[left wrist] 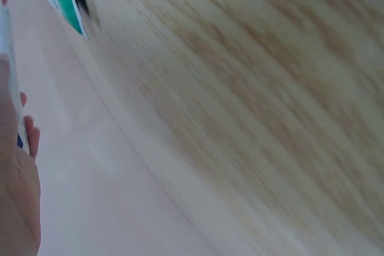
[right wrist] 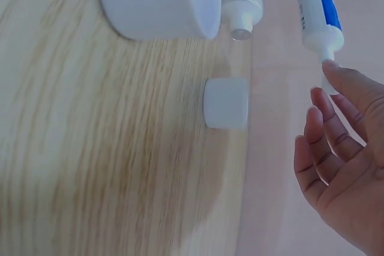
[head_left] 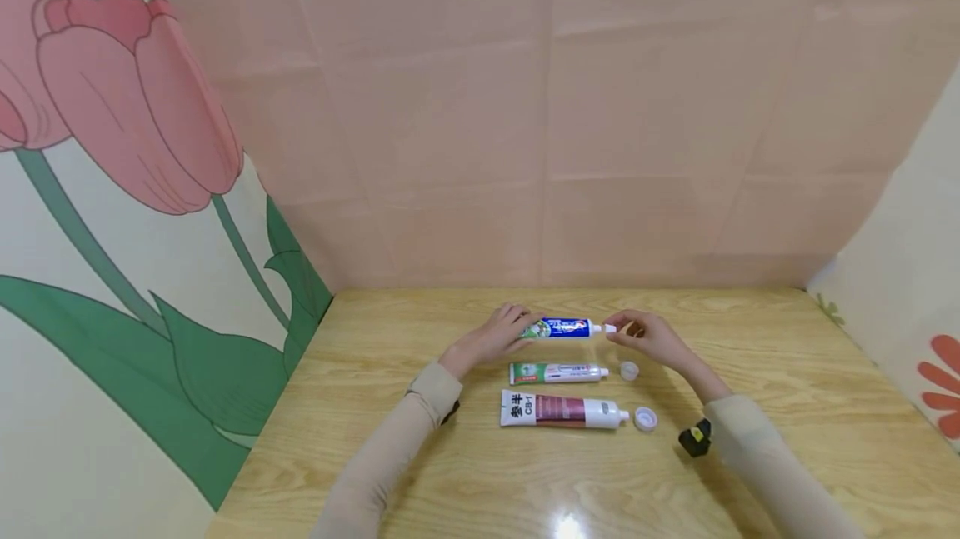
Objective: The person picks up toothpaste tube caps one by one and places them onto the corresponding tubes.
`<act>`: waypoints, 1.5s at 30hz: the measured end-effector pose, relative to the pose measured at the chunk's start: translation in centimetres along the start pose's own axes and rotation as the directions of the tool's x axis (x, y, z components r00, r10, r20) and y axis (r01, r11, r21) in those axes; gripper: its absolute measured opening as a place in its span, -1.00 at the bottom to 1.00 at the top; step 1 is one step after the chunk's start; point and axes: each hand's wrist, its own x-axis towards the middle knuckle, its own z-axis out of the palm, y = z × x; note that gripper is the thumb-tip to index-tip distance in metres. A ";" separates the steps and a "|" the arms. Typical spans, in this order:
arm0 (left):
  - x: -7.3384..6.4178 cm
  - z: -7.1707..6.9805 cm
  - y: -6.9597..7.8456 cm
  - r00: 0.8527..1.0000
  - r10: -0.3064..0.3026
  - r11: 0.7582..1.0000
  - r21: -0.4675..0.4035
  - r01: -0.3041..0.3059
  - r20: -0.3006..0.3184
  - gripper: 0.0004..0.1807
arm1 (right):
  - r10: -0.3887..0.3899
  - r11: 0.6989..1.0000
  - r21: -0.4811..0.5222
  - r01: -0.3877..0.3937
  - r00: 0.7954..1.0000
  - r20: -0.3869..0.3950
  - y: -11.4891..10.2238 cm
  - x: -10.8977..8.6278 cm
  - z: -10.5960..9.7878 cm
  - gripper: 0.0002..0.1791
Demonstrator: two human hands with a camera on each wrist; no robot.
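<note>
My left hand [head_left: 501, 332] grips the tail half of a blue and white toothpaste tube [head_left: 567, 328], held level with its nozzle toward the right. At that nozzle, my right hand [head_left: 654, 339] pinches a small white cap [head_left: 611, 329] between thumb and fingers. In the right wrist view the cap is at the nozzle end, mostly covered by the thumb and fingertips. Nearer on the table lies a green and white toothpaste tube [head_left: 558, 372], its nozzle bare, with a loose cap [head_left: 628, 370] beside it. Nearest is a larger maroon and white tube [head_left: 564, 411] with its white cap [head_left: 646, 419] apart from its nozzle.
The wooden table [head_left: 465, 481] meets a pink cloth backdrop [head_left: 540, 147] at its far edge. A tulip-painted wall [head_left: 135, 106] stands at the left, a wall with a red flower at the right. A black device [head_left: 696, 437] sits at the right wrist.
</note>
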 end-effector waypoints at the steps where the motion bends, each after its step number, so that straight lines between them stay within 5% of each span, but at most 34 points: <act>1: -0.1 0.0 0.0 1.000 0.002 1.000 0.001 -0.002 -0.001 -0.41 | -0.011 1.000 -0.001 0.011 1.000 0.001 -0.1 -0.1 0.0 -0.75; 18: -0.7 -0.6 0.3 0.998 0.046 0.999 0.015 -0.046 -0.047 -0.36 | -0.033 0.998 0.050 0.034 0.999 -0.016 -1.8 -0.5 0.4 -0.75; 25: -0.9 -0.7 0.7 0.998 0.039 0.999 -0.004 -0.039 -0.053 -0.36 | -0.027 0.997 0.076 0.026 1.000 0.008 -5.6 -1.5 -0.5 -0.74; 37: -1.1 -1.1 1.0 0.989 0.084 0.995 0.057 -0.078 -0.121 -0.36 | 0.054 0.983 0.177 -0.050 0.998 -0.016 -2.9 -1.9 0.1 -0.71; 45: -1.5 -1.9 1.2 0.975 0.129 0.989 0.090 -0.114 -0.182 -0.37 | 0.054 0.984 0.174 -0.049 0.998 -0.024 -3.4 -2.0 0.0 -0.73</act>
